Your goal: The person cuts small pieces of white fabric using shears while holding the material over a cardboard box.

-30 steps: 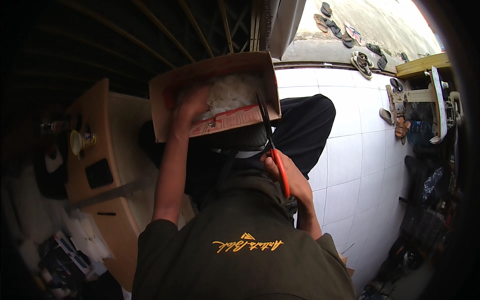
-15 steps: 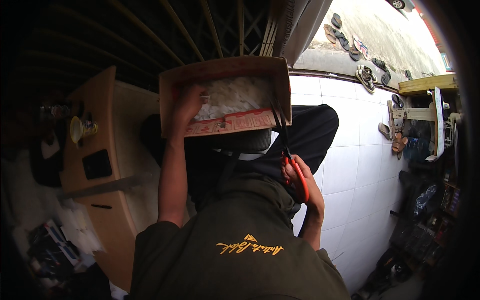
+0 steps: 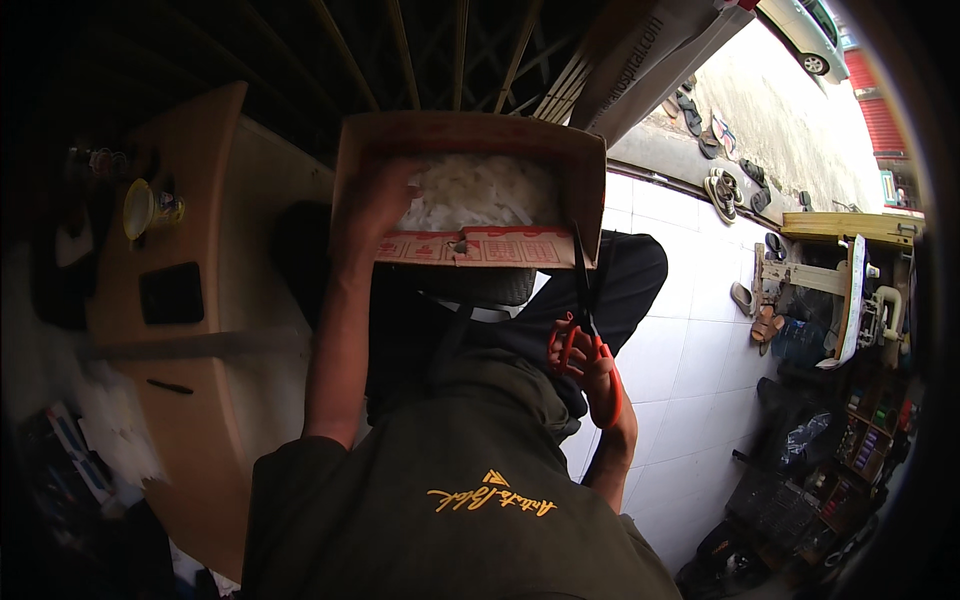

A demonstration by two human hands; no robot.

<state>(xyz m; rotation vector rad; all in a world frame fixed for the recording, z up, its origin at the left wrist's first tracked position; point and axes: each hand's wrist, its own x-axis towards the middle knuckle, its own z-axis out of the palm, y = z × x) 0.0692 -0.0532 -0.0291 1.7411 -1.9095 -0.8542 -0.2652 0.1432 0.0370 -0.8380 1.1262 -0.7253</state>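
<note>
crossing box (image 3: 500,248) edge: scissors (image 3: 585,298) | left: desk (image 3: 205,405) | right: sandals (image 3: 767,323)

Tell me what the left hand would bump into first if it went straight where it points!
The left hand would probably meet the white pieces in the cardboard box first, though depth there is hard to judge.

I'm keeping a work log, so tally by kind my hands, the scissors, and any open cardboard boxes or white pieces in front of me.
Left hand and right hand: 2
Scissors: 1
Open cardboard box: 1
White pieces: heaped, too blurred to count
Total, without the pieces: 4
</note>
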